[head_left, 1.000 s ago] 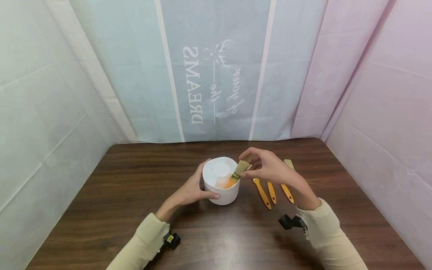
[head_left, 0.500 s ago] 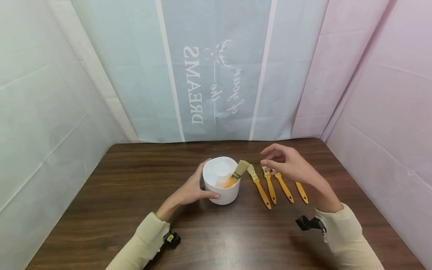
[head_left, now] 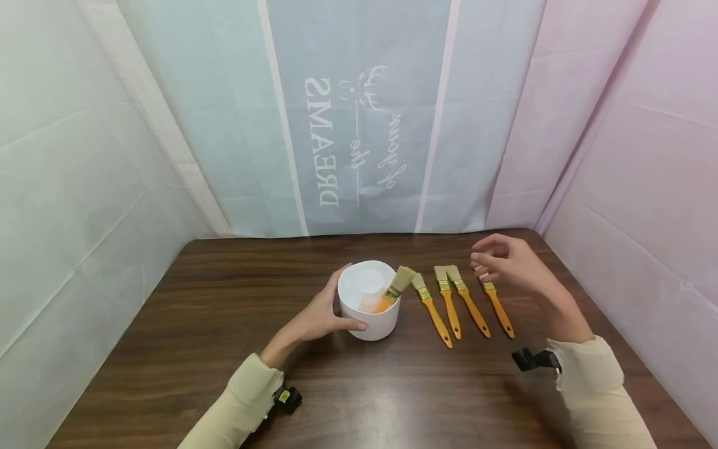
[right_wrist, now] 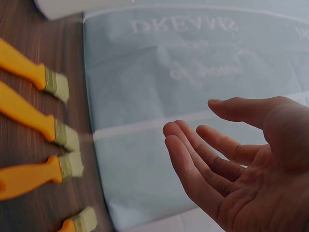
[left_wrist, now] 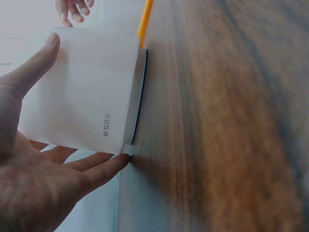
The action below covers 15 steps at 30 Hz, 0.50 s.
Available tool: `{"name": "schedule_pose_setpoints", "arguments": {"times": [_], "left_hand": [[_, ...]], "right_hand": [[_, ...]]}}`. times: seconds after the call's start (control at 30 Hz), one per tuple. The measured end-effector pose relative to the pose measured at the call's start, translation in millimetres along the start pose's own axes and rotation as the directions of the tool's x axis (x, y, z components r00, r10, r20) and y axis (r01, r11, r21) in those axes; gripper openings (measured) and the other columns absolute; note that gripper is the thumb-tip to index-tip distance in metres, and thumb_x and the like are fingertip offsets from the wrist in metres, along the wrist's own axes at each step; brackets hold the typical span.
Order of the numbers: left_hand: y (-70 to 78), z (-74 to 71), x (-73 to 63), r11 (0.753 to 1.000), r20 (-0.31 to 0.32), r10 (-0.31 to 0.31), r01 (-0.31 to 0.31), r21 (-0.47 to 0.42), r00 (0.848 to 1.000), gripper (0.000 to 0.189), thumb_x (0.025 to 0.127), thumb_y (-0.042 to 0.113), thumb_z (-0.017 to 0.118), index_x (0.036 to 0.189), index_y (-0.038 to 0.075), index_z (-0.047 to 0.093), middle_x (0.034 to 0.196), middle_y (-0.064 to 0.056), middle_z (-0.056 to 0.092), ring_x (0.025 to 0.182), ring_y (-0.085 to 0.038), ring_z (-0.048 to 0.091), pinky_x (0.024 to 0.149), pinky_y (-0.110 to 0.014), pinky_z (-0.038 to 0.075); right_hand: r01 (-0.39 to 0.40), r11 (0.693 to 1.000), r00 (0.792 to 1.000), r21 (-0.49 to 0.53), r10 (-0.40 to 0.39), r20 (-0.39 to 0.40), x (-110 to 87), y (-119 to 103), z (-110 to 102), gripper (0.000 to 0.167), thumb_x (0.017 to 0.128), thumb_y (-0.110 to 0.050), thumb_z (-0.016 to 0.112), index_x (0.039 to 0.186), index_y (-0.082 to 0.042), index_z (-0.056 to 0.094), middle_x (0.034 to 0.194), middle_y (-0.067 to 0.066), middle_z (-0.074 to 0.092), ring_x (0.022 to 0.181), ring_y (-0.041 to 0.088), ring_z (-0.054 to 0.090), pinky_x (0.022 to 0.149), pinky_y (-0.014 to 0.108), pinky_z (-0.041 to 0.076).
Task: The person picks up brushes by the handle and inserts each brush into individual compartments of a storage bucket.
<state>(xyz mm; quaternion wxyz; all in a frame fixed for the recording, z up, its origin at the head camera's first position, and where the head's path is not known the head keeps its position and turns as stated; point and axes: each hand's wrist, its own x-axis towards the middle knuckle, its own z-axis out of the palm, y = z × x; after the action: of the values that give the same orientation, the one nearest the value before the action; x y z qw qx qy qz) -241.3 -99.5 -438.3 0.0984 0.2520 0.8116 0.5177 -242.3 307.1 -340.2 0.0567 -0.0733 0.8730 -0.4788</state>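
In the head view a white round pen holder (head_left: 367, 327) stands on the table, with my left hand (head_left: 320, 315) gripping its left side, thumb across the front. The left wrist view has the thumb (left_wrist: 41, 63) and spread fingers on either side of the holder's wall. One paintbrush (head_left: 397, 284) leans inside the holder, bristles up over the right rim, orange handle down inside. My right hand (head_left: 513, 265) holds nothing; its fingers are loosely bent above the bristle end of the rightmost paintbrush (head_left: 499, 312). In the right wrist view that palm (right_wrist: 260, 193) faces up, with the fingers apart from the brushes.
Several paintbrushes with yellow handles lie on the dark wooden table (head_left: 224, 374) to the right of the holder, including the nearest paintbrush (head_left: 434, 318) and a middle paintbrush (head_left: 471, 308). A blue-grey cloth (head_left: 359, 218) with white lettering hangs along the table's back edge.
My right hand has let go of the paintbrush in the pen holder and moved right, over the rightmost brush on the table. The left hand and holder have stayed in place.
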Motion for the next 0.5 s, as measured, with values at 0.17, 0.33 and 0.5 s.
{"name": "schedule_pose_setpoints", "arguments": {"times": [0.17,0.33,0.5], "left_hand": [[0.5,0.2,0.2,1.0,-0.007,0.006,-0.006,0.001,1.0,0.123,0.075,0.029,0.095,0.165,0.023,0.012,0.161,-0.003,0.039,0.147,-0.023,0.042,0.124,-0.056,0.029],[-1.1,1.3,0.4,1.0,-0.01,-0.001,0.001,-0.001,1.0,0.123,0.075,0.028,0.095,0.165,0.024,0.012,0.161,-0.003,0.039,0.147,-0.023,0.042,0.124,-0.054,0.028],[-2.5,2.7,0.0,1.0,-0.011,0.0,0.0,0.002,1.0,0.124,0.074,0.028,0.095,0.166,0.02,0.011,0.162,-0.005,0.038,0.147,-0.025,0.041,0.124,-0.056,0.029]], "right_hand": [[-0.072,0.997,0.997,0.024,0.073,-0.036,6.1,13,-8,0.05,0.104,-0.029,0.063,0.136,0.008,0.051,0.115,0.021,0.072,0.084,0.009,0.075,0.078,0.036,0.064],[-0.12,0.993,0.992,0.012,0.12,-0.036,12.0,31,-13,0.051,0.104,-0.028,0.064,0.137,0.009,0.05,0.113,0.021,0.073,0.086,0.013,0.076,0.08,0.037,0.064],[-0.158,0.987,0.987,-0.03,0.157,-0.033,16.3,51,-14,0.051,0.104,-0.024,0.062,0.138,0.012,0.048,0.118,0.03,0.07,0.089,0.021,0.076,0.079,0.039,0.064]]}}
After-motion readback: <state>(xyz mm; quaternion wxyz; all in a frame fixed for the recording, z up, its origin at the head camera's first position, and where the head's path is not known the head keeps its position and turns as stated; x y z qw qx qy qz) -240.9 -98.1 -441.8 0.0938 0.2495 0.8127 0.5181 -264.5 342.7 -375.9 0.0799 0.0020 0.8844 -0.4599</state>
